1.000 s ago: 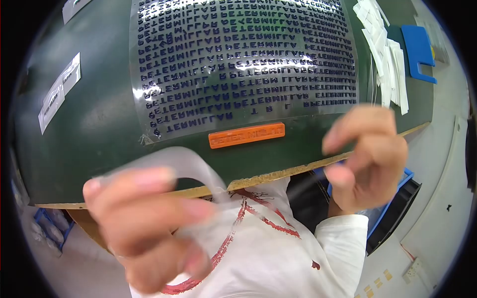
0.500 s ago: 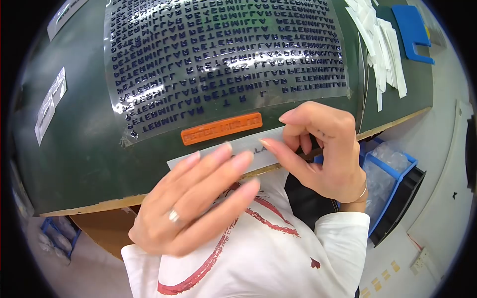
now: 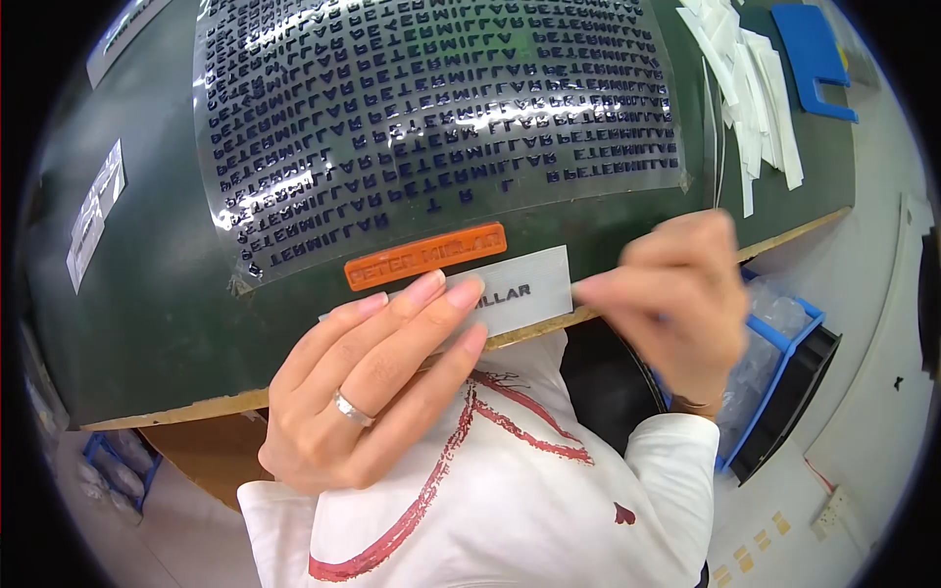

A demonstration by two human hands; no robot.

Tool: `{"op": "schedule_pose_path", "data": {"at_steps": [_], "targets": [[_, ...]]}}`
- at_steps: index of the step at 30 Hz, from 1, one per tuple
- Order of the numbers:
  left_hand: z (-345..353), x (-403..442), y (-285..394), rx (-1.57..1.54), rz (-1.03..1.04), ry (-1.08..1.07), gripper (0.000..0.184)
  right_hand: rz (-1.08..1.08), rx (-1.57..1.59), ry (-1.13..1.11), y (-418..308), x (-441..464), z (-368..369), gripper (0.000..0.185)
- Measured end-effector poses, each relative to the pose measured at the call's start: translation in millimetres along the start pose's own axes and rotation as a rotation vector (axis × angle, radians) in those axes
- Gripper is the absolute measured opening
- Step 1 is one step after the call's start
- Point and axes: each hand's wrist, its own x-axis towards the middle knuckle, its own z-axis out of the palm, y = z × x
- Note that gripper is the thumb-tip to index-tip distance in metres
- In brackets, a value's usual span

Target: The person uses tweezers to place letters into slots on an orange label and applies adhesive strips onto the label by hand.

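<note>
A pale strip (image 3: 529, 294) with dark letters ending in "ILLAR" lies along the table's front edge. My left hand (image 3: 368, 392), a ring on one finger, rests over the strip's left part with fingers stretched out, covering the first letters. At the strip's right end is my right hand (image 3: 686, 309), somewhat blurred. Its thumb and fingers are pinched together by the lower right corner; what they hold, if anything, is too small to make out. Just beyond the strip sits an orange bar (image 3: 426, 257) with raised or sunken lettering.
A clear sheet (image 3: 441, 127) with rows of dark reversed letters spreads across the green table (image 3: 137, 333). White paper strips (image 3: 760, 108) and a blue plastic piece (image 3: 812, 59) lie at the right. Below the right edge stands a blue-framed bin (image 3: 784, 343) with clear plastic inside.
My right hand has moved right, off the letters to the strip's end, and its fingers have drawn together. More lettering shows. My left hand stays over the strip.
</note>
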Motion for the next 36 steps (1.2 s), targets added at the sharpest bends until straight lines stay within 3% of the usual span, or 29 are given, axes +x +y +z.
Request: {"op": "schedule_pose_path", "data": {"at_steps": [1, 3, 8, 10, 12, 13, 15, 19, 20, 23, 24, 26, 27, 29, 31, 36], "targets": [[0.6, 1.4, 0.2, -0.018, -0.006, 0.037, 0.020, 0.062, -0.025, 0.052, 1.7, 0.1, -3.1, 0.025], [0.3, 1.7, 0.0, -0.041, 0.012, 0.063, 0.018, 0.399, -0.192, 0.271, 1.8, 6.9, -10.9, 0.026], [-26.4, 1.1, -8.6, -0.034, 0.142, 0.021, 0.012, 0.555, -0.253, 0.256, 39.9, 17.1, -18.2, 0.025], [-34.4, -24.9, -40.1, 0.103, 0.233, 0.394, 0.010, 0.621, -0.263, 0.190, 39.9, 23.3, -18.5, 0.026], [-62.4, -38.5, -68.9, 0.593, -0.024, 0.618, 0.018, 0.659, -0.268, 0.160, 39.0, 23.7, -18.8, 0.027], [-72.5, -44.0, -75.5, 0.593, -0.020, 0.619, 0.018, 0.617, -0.324, 0.141, 39.0, 23.4, -18.8, 0.026], [-88.4, -55.5, -81.9, 0.789, -0.565, 0.255, 0.024, 0.532, -0.432, 0.103, 39.3, 22.7, -18.8, 0.024], [-95.5, -52.6, -91.8, 0.597, -0.743, 0.400, 0.026, 0.621, -0.283, 0.113, 39.7, 17.3, -21.1, 0.019], [-91.0, -52.0, -89.8, 0.592, -0.742, 0.400, 0.026, 0.623, -0.288, 0.112, 41.6, 12.1, -22.3, 0.019], [-85.3, -28.2, -61.5, 0.562, -0.481, 0.379, 0.025, 0.447, 0.137, 0.327, 44.3, 1.8, -29.8, 0.013], [-86.0, -22.3, -54.5, 0.560, -0.483, 0.379, 0.025, 0.447, 0.135, 0.325, 46.0, 0.9, -33.2, 0.013], [-80.5, -13.0, -46.1, 0.369, -0.216, 0.253, 0.028, 0.400, 0.188, 0.342, 52.7, -1.9, -37.8, 0.018], [-73.8, -7.0, -40.4, 0.365, -0.217, 0.255, 0.028, 0.376, 0.217, 0.348, 55.2, -3.6, -40.5, 0.021], [-56.8, 11.1, -32.4, 0.079, -0.139, 0.083, 0.038, 0.318, 0.103, 0.252, 62.4, -5.7, -48.6, 0.023], [-39.0, 23.3, -27.8, 0.047, -0.092, 0.063, 0.042, 0.195, -0.111, 0.057, 67.9, -7.0, -53.0, 0.026], [-8.3, 28.2, -28.6, 0.000, -0.060, -0.013, 0.047, 0.137, -0.196, 0.044, 86.7, 5.0, -46.9, 0.026]]}}
